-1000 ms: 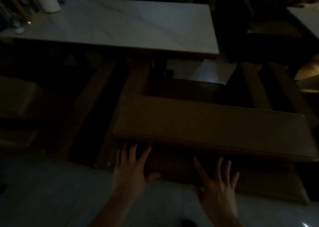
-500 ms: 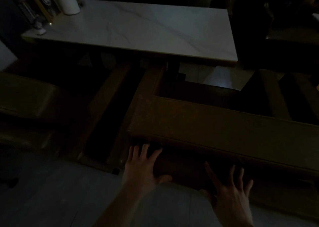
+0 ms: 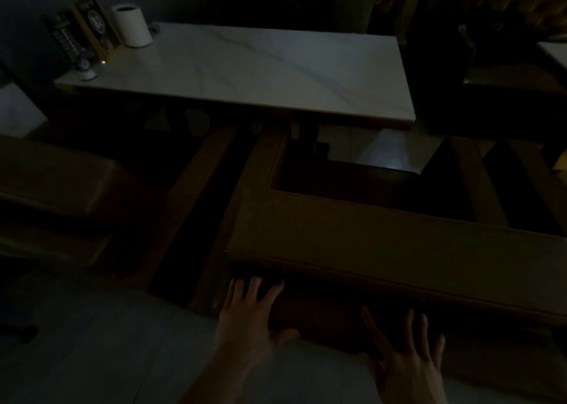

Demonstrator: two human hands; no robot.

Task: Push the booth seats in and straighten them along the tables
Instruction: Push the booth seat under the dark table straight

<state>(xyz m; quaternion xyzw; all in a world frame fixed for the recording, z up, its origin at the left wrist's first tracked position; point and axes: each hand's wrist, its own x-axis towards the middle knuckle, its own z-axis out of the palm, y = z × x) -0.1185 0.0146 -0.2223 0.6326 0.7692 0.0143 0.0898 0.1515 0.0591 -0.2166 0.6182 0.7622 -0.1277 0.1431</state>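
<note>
In dim light, a brown padded booth seat [image 3: 383, 244] stands in front of me, its backrest top running from centre to the right edge, slightly skewed to the white marble table [image 3: 260, 72] beyond it. My left hand [image 3: 248, 314] is spread flat against the seat's dark back panel near its left corner. My right hand [image 3: 405, 357] is spread flat on the same panel, lower and further right. Both hands have straight, splayed fingers.
A second brown booth seat [image 3: 55, 176] stands at the left. On the table's far left corner are a white cylinder [image 3: 133, 24] and a menu stand [image 3: 89, 26]. Another dark seat [image 3: 506, 90] and table lie at the right. Pale floor [image 3: 92, 342] is underfoot.
The view has shifted so the table and seat sit lower and further right in frame. Both hands stay flat on the seat's back panel.
</note>
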